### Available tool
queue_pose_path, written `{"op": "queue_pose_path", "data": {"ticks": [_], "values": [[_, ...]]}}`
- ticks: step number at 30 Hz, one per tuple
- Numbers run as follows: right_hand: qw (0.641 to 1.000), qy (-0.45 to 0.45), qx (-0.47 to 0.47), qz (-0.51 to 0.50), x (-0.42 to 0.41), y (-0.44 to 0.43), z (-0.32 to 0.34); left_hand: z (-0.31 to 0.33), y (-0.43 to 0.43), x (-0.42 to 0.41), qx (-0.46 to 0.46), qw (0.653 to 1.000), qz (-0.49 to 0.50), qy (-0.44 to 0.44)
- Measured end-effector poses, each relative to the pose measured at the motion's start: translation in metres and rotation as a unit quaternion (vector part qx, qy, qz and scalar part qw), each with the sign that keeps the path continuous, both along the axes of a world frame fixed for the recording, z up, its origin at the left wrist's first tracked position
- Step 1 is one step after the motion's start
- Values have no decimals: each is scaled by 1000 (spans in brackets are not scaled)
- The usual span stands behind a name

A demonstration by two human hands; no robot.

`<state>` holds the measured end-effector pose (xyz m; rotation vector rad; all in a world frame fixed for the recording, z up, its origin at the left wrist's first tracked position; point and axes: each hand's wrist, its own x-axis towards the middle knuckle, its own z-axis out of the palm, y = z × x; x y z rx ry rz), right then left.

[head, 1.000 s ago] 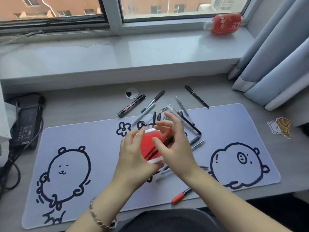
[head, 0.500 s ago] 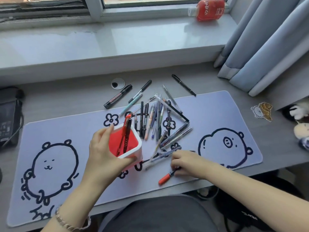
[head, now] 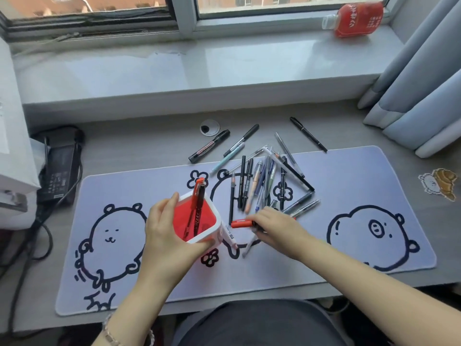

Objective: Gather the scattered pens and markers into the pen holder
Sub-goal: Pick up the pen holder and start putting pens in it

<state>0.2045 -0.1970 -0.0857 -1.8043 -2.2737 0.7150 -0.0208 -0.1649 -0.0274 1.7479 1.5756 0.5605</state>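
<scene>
The pen holder [head: 214, 217], white outside and red inside, stands on the desk mat with two pens [head: 197, 203] leaning in it. My left hand [head: 169, 231] grips its near left side. Just right of the holder, my right hand [head: 272, 224] is closed on an orange-capped marker [head: 240, 223], cap pointing at the holder. Several pens [head: 259, 183] lie in a loose pile behind my right hand. A black whiteboard marker [head: 209, 149] and a black pen [head: 308, 134] lie farther back on the bare desk. Two white pens [head: 230, 237] rest beside the holder's base.
The desk mat [head: 374, 176] with cartoon drawings covers most of the desk. A black power adapter [head: 59, 171] with cables sits at the left. Curtains [head: 419, 96] hang at the right. A red bottle [head: 356, 20] lies on the windowsill. A round cable grommet [head: 210, 126] is behind the pens.
My right hand picked the orange-capped marker up from the near edge of the mat and carried it up to the holder's right side. The left hand stayed on the holder.
</scene>
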Motion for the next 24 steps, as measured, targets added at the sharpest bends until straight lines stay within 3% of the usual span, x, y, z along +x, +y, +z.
{"op": "queue_pose_path", "data": {"ticks": [2,3,6,7,8,12,15,19,21,24], "values": [[978,177,29,-110,1,8,28,0,1,-1,-2,1000,4,2],[941,286,44,-174,-1,12,46,-1,1,0,-3,1000,3,2],[761,586,99,-260,-18,22,89,-1,0,11,-7,1000,-17,1],[730,627,99,-255,-28,25,96,0,-1,16,-5,1000,-29,2],[726,635,91,-250,-41,26,100,1,-1,22,-1,999,-38,1],[782,565,44,-258,-78,21,90,2,1,35,14,998,-38,-38],[820,532,67,-201,-65,19,87,3,5,33,17,999,-2,-40],[912,344,141,-174,-9,7,64,1,10,20,11,999,34,-27],[964,215,5,-158,10,-7,42,-3,10,12,10,999,41,-10],[980,-11,-196,-45,8,-31,2,-8,8,6,-2,999,46,-1]]}}
